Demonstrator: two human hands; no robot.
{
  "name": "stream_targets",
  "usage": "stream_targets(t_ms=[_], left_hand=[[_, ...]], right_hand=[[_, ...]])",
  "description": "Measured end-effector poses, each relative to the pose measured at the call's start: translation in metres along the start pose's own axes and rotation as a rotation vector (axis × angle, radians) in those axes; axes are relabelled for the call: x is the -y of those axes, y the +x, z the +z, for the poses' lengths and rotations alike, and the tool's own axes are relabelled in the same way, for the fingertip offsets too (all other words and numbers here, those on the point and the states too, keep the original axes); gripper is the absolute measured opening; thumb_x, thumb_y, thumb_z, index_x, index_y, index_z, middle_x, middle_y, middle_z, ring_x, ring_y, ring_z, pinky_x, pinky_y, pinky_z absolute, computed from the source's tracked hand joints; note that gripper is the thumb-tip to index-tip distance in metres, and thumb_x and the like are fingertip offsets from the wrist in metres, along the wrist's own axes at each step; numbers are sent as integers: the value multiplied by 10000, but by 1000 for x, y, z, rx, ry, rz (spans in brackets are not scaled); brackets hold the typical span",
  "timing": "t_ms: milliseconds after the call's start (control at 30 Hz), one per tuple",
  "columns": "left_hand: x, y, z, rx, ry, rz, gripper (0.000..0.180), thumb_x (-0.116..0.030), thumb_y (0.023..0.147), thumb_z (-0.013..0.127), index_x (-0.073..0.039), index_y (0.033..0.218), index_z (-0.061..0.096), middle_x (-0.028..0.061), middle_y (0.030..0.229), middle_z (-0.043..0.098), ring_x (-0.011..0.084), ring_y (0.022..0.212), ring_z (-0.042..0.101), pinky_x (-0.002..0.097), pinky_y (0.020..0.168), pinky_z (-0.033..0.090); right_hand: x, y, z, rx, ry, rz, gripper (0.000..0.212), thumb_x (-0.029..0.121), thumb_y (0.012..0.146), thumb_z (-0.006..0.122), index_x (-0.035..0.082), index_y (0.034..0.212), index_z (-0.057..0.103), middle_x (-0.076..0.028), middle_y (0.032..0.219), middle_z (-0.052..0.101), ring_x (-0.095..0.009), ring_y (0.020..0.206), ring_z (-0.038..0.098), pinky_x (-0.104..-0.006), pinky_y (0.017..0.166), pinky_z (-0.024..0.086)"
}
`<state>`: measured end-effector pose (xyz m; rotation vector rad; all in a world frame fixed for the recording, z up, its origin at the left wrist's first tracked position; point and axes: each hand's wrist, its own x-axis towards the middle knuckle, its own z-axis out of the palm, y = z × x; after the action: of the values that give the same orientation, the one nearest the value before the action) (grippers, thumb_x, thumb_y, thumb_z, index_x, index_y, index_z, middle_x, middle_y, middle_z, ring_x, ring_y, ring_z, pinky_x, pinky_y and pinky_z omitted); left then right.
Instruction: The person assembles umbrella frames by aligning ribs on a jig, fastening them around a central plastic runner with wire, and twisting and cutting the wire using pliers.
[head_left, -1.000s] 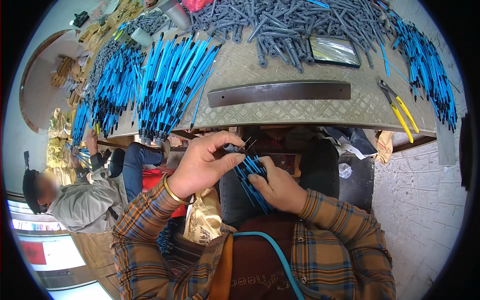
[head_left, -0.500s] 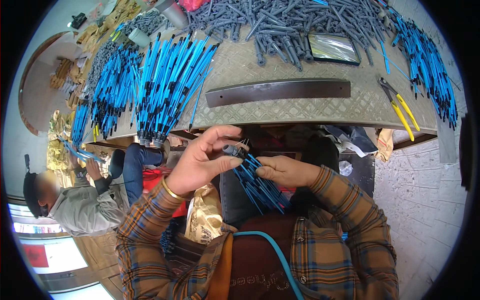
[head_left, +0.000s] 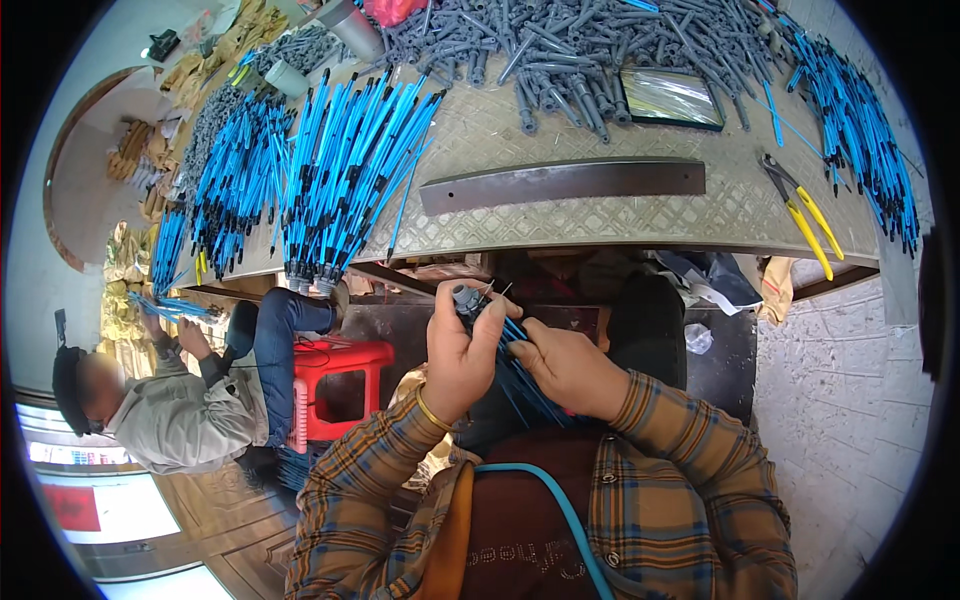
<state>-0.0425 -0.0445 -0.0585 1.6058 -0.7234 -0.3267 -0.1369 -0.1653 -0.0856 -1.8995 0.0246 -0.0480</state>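
My left hand is closed around a grey plastic fitting at the top of a bundle of thin blue tubes, above my lap. Thin pale wires or pins poke out beside the fitting, too small to make out. My right hand is closed on the blue tubes just below, thumb pressed against them. The bundle slants down to the right, partly hidden by my fingers.
On the table lie a dark metal bar, yellow-handled pliers, a heap of grey fittings, a shallow box and bundles of blue tubes. A red stool and a seated person are at left.
My left hand has moved right and down, and its fingers have closed round the grey fitting. The red stool now shows more. My right hand stays on the tubes.
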Motion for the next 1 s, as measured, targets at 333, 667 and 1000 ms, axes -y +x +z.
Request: stream_targets(t_ms=[333, 667, 1000], left_hand=[[-4, 1, 0, -11, -74, -48, 135, -107, 914, 474, -28, 1005, 415, 99, 835, 589, 174, 812, 595, 287, 746, 470], [-3, 5, -20, 196, -546, -122, 177, -144, 917, 442, -13, 1033, 417, 186, 1019, 571, 239, 966, 553, 366, 894, 417], [-2, 3, -27, 178, -547, -118, 311, -280, 889, 485, 1, 1017, 441, 249, 1049, 571, 344, 1005, 547, 439, 914, 414]], right_hand=[[10, -4, 7, -160, -161, -15, 244, 255, 912, 468, 12, 896, 452, -200, 710, 554, -398, 676, 554, -447, 568, 425], [4, 10, -6, -157, -127, -256, 175, 209, 914, 443, 34, 918, 447, -188, 677, 546, -389, 649, 555, -431, 542, 429], [12, 26, -12, 107, -218, -254, 133, 144, 874, 461, 20, 867, 417, -179, 639, 535, -366, 606, 558, -428, 522, 437]])
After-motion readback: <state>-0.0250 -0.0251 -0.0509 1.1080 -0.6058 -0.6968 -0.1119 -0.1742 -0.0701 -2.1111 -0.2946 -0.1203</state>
